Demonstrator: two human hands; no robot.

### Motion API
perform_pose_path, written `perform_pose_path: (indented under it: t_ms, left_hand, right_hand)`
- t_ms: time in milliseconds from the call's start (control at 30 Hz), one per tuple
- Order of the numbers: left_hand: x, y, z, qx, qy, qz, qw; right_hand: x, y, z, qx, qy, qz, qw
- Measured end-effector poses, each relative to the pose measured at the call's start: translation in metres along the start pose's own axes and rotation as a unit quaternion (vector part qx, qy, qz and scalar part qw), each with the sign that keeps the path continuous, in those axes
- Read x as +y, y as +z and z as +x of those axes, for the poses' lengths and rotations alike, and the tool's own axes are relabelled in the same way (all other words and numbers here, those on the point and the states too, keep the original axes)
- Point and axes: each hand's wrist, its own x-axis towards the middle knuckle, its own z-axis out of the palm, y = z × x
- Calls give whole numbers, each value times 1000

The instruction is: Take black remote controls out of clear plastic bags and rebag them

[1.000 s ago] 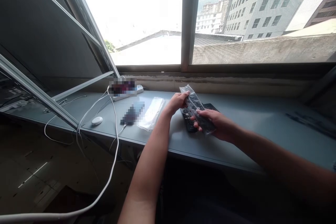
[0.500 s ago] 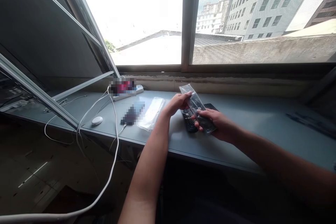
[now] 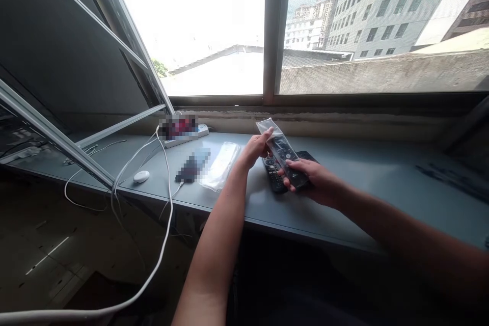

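Note:
A black remote control [image 3: 284, 150] lies inside a clear plastic sleeve [image 3: 264, 124], held at a slant above the desk. My left hand [image 3: 256, 148] pinches the sleeve near its upper end, thumb on top. Lower down, my right hand [image 3: 311, 175] is closed around the bagged remote, its thumb across the front. Beneath the sleeve, a second black remote [image 3: 273, 175] rests on the desk, partly covered. Another dark remote [image 3: 308, 155] shows its far end behind my right hand.
Left of my arm lie clear plastic sleeves [image 3: 220, 165], a blurred phone [image 3: 192, 167] on a cable and a white round object [image 3: 141, 177]. A power strip [image 3: 187, 137] stands at the back. White cables [image 3: 168, 204] hang over the desk edge beside a metal frame [image 3: 122, 125].
The sleeve with the remote has shifted slightly left and toward the window, and the remote's buttons show more clearly. Both hands keep their hold.

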Motion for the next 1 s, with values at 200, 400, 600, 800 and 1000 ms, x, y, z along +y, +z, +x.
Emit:
perform_pose_path:
  t_ms: [200,400,600,800,1000]
  left_hand:
    - [-1,2,-2,-44,-42,0,998]
    - [-4,2,1,-25,-22,2,999]
    - [-4,1,0,-36,-22,3,999]
    - [0,2,-5,-80,-44,-4,996]
    - [-6,2,2,-46,29,14,998]
  right_hand:
    - [1,-3,2,3,4,11,1000]
    - [2,-6,3,0,22,12,1000]
    - [1,-2,2,5,5,10,1000]
    - [1,-3,1,4,-1,6,1000]
    - [2,-3,2,3,2,-2,1000]
